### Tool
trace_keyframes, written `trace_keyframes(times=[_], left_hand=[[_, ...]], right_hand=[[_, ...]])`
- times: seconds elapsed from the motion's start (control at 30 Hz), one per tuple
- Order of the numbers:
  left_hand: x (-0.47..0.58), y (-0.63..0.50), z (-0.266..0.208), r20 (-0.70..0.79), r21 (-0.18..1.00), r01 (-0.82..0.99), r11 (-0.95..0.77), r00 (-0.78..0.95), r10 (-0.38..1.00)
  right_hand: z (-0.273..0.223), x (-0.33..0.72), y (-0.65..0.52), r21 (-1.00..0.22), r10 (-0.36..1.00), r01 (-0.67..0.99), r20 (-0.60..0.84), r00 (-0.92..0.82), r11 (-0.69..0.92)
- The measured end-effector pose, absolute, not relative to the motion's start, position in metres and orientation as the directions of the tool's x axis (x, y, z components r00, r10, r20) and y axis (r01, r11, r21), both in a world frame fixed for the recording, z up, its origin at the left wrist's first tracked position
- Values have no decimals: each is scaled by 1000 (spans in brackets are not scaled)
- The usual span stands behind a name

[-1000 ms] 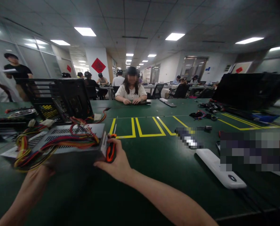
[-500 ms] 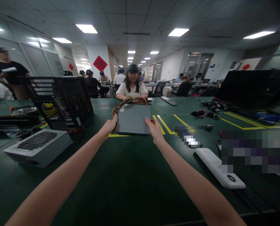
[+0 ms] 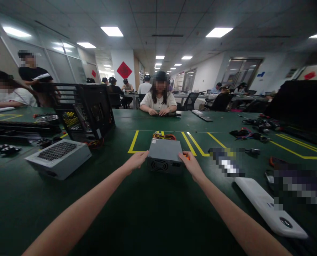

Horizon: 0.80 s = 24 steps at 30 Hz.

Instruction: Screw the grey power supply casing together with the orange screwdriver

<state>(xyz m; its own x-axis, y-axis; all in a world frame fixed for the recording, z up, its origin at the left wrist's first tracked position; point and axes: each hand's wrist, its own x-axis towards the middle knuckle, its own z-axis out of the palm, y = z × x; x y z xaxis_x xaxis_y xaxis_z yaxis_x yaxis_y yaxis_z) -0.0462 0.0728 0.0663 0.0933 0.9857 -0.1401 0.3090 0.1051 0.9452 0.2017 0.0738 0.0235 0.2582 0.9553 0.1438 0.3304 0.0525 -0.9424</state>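
Note:
A grey computer power supply (image 3: 165,151) is between my hands, its fan grille and socket facing me. My left hand (image 3: 134,161) is closed on its left side, with the fingertips partly hidden. On the opposite side my right hand (image 3: 191,165) grips it, thumb by the top edge. Bundled coloured cables (image 3: 165,136) lie behind the unit. Something small and orange (image 3: 186,156) shows beside my right fingers; I cannot make out what it is. The unit appears to be at the table top, though I cannot tell whether it rests fully.
To the left are a second power supply (image 3: 58,158) and an open black computer case (image 3: 86,112). A long white device (image 3: 270,206) lies at right, near a small motor-like part (image 3: 252,151) and loose cables (image 3: 249,134). A person (image 3: 159,96) sits across the green table (image 3: 126,121).
The power supply has come down and tilted level, so its fan side now shows. Both hands moved with it. My view has turned slightly left.

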Motion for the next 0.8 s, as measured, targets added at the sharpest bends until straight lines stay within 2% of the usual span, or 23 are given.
trace_keyframes(times=[0.07,0.13,0.23,0.33,0.43,0.5,0.67,0.73,0.8], left_hand=[[-81,55,74,-56,911,412,3,117,992],[-130,32,76,57,820,565,-90,77,995],[-206,-10,61,117,695,719,-19,-87,989],[-250,-54,36,29,604,784,142,-199,980],[-244,-87,19,-117,463,859,219,-186,976],[-225,-98,15,-136,349,918,189,-150,979],[-190,-89,19,-127,56,998,-9,16,992],[-187,-82,21,-166,-16,998,-66,62,984],[-189,-78,23,-199,-32,995,-98,89,976]], right_hand=[[24,206,65,-948,962,311,147,232,70],[26,210,54,-953,964,289,160,211,95],[30,215,36,-959,964,253,177,197,124],[33,214,22,-968,966,208,180,184,141],[32,209,15,-972,961,167,198,194,166],[29,205,14,-966,950,172,229,213,194],[22,205,10,-954,932,202,270,244,223],[21,209,8,-950,926,229,270,265,212],[20,213,6,-949,919,245,265,291,197]])
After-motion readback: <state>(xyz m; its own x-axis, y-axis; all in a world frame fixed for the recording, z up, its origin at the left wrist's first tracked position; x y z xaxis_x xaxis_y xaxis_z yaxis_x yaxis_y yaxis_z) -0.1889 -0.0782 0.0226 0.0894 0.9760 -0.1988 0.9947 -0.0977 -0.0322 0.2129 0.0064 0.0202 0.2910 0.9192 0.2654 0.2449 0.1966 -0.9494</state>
